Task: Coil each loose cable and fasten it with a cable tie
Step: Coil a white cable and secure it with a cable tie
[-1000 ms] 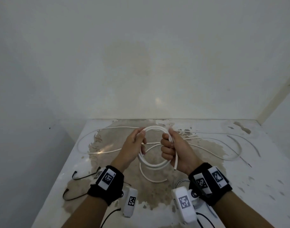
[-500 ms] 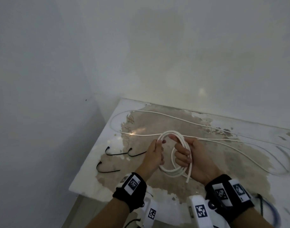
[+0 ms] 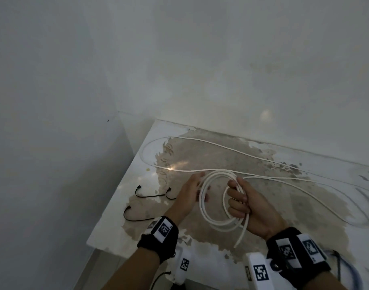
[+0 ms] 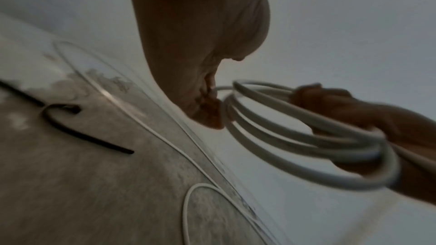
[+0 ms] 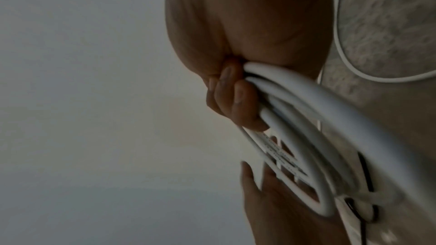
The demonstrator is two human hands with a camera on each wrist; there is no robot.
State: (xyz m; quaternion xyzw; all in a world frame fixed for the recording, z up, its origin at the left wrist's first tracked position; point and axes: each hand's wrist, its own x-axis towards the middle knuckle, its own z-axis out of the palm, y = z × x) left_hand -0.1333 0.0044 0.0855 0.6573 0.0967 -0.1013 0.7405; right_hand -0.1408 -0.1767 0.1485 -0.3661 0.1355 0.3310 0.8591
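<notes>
A white cable is partly wound into a coil (image 3: 202, 203) held above the table (image 3: 141, 170). My right hand (image 3: 240, 197) grips the coil's right side, fingers curled round several turns (image 5: 330, 118). The short free end (image 3: 240, 239) hangs below that fist. My left hand (image 3: 190, 193) lies against the coil's left side with straight fingers (image 5: 271, 202), its fingertips touching the turns (image 4: 306, 137). The rest of the cable (image 3: 221, 143) trails loose over the table to the far left and right. Two black cable ties (image 3: 146, 194) (image 3: 135, 216) lie on the table left of my left hand.
The table's left edge (image 3: 108, 206) drops off close to the ties, and a wall rises right behind the table. At the lower right edge lies another bluish cable (image 3: 351, 268). The tabletop's middle is worn and stained.
My head has turned left, so the table sits lower right in view. The left hand let go of its pinch at the coil's top and now rests flat on its left side.
</notes>
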